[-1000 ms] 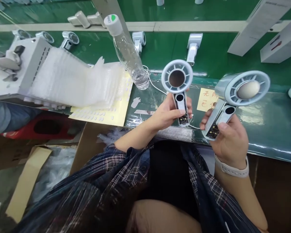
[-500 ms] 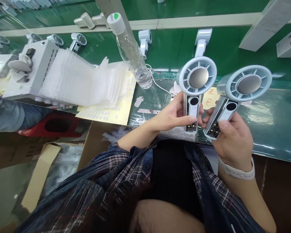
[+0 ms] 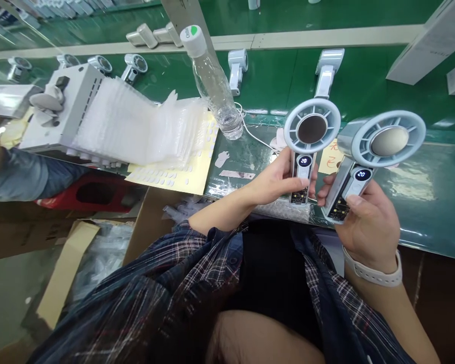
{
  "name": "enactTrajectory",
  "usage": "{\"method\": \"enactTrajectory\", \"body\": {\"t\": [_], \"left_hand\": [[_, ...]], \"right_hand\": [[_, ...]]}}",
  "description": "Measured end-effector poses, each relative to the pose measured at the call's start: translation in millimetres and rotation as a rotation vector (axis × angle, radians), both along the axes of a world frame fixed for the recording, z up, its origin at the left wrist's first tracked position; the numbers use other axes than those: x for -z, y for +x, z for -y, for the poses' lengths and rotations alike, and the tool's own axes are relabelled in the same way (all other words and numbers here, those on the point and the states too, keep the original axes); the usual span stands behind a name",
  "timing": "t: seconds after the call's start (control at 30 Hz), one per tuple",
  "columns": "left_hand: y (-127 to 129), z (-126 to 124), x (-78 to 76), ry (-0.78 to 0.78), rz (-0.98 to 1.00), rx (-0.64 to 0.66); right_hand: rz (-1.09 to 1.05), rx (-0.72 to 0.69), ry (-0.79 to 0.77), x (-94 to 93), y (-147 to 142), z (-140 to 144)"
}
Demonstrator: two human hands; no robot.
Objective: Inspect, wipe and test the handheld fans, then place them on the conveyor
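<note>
Two light blue handheld fans are held up side by side over the table's front edge. My left hand (image 3: 275,179) is closed round the handle of the left fan (image 3: 304,178), its thumb lying on the handle front below the display. The right fan (image 3: 354,184) tilts to the right in my right hand (image 3: 371,217), whose thumb also rests on the front. Both small round displays are lit and read 20. Bare circuit board shows at the lower end of each handle. A yellow note (image 3: 329,156) with red writing lies behind them, partly hidden.
Left of my hands stand a clear water bottle (image 3: 216,86), a stack of bubble-wrap bags (image 3: 136,124) on a yellow sticker sheet (image 3: 191,177), and a white box (image 3: 66,111). More fans (image 3: 237,71) line the green belt. A co-worker's arm (image 3: 18,172) is at far left.
Both fans' displays have gone from dark to lit, showing 20. The hands keep their grips, and the view has shifted slightly.
</note>
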State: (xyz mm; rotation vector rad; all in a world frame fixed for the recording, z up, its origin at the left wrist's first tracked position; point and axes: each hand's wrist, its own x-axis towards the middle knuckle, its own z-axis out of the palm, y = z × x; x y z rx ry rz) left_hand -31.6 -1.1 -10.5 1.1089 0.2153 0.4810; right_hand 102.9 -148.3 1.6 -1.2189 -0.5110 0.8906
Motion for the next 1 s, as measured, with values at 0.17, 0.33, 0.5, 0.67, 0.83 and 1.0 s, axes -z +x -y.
{"method": "enactTrajectory", "body": {"t": [0.17,0.33,0.5,0.67,0.83,1.0], "left_hand": [[5,3,8.6,-0.062,-0.031,-0.073],[1,-2,14.5,0.050,0.018,-0.041],[1,-6,16.9,0.081,0.021,-0.027],[2,-7,21.0,0.089,0.020,-0.008],[3,-10,23.5,0.136,0.012,-0.014],[1,-10,22.5,0.124,-0.017,-0.034]], "right_hand": [[0.000,0.021,0.016,6.5,0,2],[-0.063,-0.042,0.034,3.3,0,2],[-0.109,-0.030,0.035,8.1,-1,-3],[-0.146,0.008,0.020,13.8,0,-5],[-0.143,0.025,0.043,11.9,1,-6],[-0.120,0.052,0.061,10.5,0,-8]]}}
